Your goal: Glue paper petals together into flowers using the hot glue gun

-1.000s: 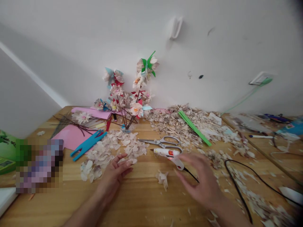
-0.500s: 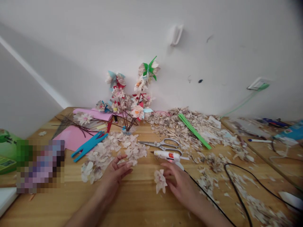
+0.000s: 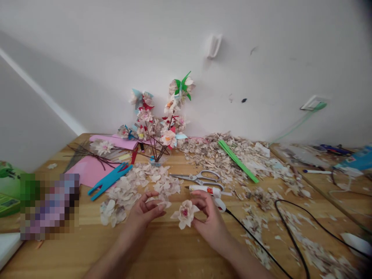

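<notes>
Between the thumb and fingers of my right hand (image 3: 209, 217) is a pale artificial flower (image 3: 186, 214), its pink centre facing me. Left of it, my left hand (image 3: 147, 211) pinches a thin, pale loose petal (image 3: 165, 204). A small gap separates the petal from the flower. Just beyond my left hand spreads a heap of similar petals (image 3: 128, 193). Behind my right hand lies a white hot glue gun (image 3: 203, 189), partly covered by the fingers. A pair of grey-handled scissors (image 3: 203, 176) rests beyond it.
Flowers on brown stems (image 3: 170, 138) stand near the wall. Blue strips (image 3: 109, 181), pink sheets (image 3: 91, 170) and bare stems lie at left. Green strips (image 3: 238, 161) rest on dried scraps (image 3: 209, 155) at right. A black cord (image 3: 250, 234) runs across the right side.
My right hand has moved left and turned the flower so its pink centre faces me. My left hand has shifted slightly right, bringing the petal nearer the flower.
</notes>
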Tool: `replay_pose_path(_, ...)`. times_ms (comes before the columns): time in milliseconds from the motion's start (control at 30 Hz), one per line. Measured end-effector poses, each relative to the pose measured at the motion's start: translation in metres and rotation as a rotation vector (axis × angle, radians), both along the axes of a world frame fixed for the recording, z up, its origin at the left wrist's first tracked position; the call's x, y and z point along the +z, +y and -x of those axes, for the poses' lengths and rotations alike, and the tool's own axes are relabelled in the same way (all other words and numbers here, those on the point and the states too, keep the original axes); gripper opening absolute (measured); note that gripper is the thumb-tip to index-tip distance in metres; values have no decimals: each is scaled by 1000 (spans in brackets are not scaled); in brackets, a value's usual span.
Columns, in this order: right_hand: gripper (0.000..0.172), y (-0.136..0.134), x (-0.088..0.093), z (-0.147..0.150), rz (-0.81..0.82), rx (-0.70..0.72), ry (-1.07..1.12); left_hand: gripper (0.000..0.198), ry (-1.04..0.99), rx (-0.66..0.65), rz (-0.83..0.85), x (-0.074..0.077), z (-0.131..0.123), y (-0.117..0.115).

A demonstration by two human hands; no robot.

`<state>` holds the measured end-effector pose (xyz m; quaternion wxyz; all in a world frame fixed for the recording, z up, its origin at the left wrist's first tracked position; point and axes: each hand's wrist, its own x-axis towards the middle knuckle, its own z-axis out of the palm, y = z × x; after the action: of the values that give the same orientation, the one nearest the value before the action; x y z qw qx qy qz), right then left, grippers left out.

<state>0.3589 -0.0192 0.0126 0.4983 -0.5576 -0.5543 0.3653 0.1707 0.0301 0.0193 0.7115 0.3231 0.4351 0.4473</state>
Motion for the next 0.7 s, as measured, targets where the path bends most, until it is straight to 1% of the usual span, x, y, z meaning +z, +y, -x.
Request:
replay_pose_path(100,48,-1,-5,1,4,8,-25,47,-15,-36,4,-1,2,1)
replay_pose_path(267,46,-2,-7,2,6,17,-78,45,-2,-17,7,-2,1,2)
replay_pose_path(400,44,-4,-8,1,-9,26,-95,43,-2,-29,-2,-2,0,1)
replay_pose_path(533,43,-5,-9,0,-9,57,-39,44,2,-58,-21,-3,3,2)
replay_pose_path(700,45,-4,-10,0,18,115,101,50,-4,-66,-45,-4,3,5)
